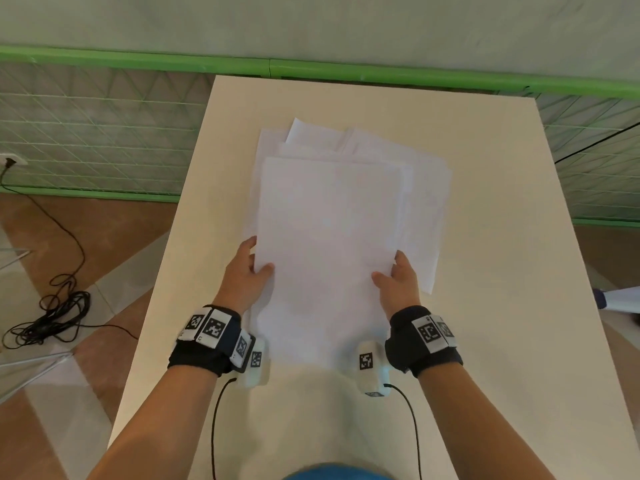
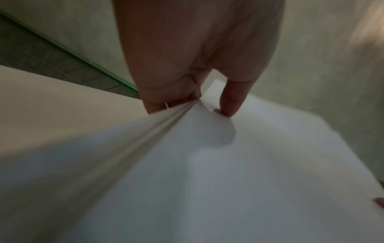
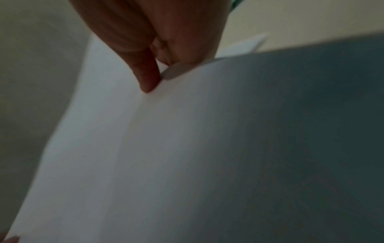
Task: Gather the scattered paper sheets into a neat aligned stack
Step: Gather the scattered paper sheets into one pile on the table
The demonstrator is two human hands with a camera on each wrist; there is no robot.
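Note:
A bundle of white paper sheets (image 1: 329,237) is held above the cream table (image 1: 502,271), its far end fanned out unevenly. My left hand (image 1: 254,268) grips the bundle's left edge, thumb on top and fingers underneath. My right hand (image 1: 393,271) grips the right edge the same way. In the left wrist view the thumb (image 2: 230,102) presses on the top sheet (image 2: 249,164) and several sheet edges show beside it. The right wrist view shows the thumb (image 3: 148,78) pinching the paper (image 3: 207,148). One sheet (image 1: 429,220) sticks out to the right, and corners (image 1: 304,131) poke out at the far end.
The table's far edge meets a green-railed mesh fence (image 1: 104,126). A black cable (image 1: 52,306) lies coiled on the tiled floor at the left. A white object (image 1: 620,299) shows at the right edge. Bare tabletop lies around the sheets.

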